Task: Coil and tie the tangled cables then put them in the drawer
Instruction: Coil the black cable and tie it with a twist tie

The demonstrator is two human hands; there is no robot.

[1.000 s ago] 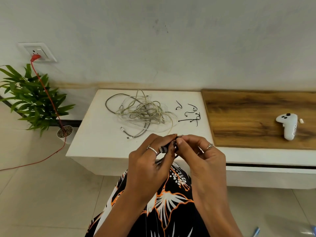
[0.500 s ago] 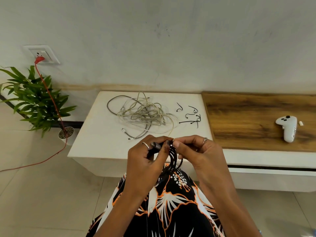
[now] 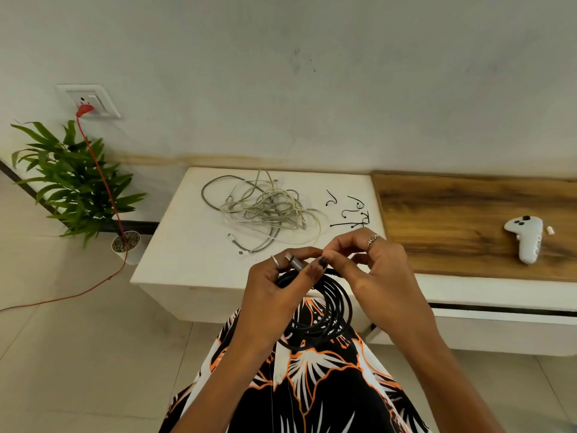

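Partly hidden black coiled cable (image 3: 331, 310), left hand (image 3: 274, 295) grip and right hand (image 3: 374, 270) grip both pinching it

1. Coiled cable (image 3: 331, 310): black, with a grey metallic plug (image 3: 295, 262) at its end.
2. Tangled cables (image 3: 268, 210): pale grey and off-white.
3. Twist ties (image 3: 351, 210): black.
4. Surface (image 3: 193, 245): white on the left portion; the right portion (image 3: 452, 220) brown wood grain with darker streaks.
5. Controller (image 3: 526, 237): white, black buttons.
6. Garment (image 3: 312, 385): black, patterned with white leaf shapes and orange outlines.
7. Wall socket (image 3: 93, 100): white; plug and cord (image 3: 103, 173) red.
8. Plant (image 3: 71, 182): green leaves, white pot.
9. Wall (image 3: 312, 73): off-white, faint marks.
10. Floor (image 3: 78, 354): cream tiles.
11. Rings on fingers (image 3: 373, 238): silver.
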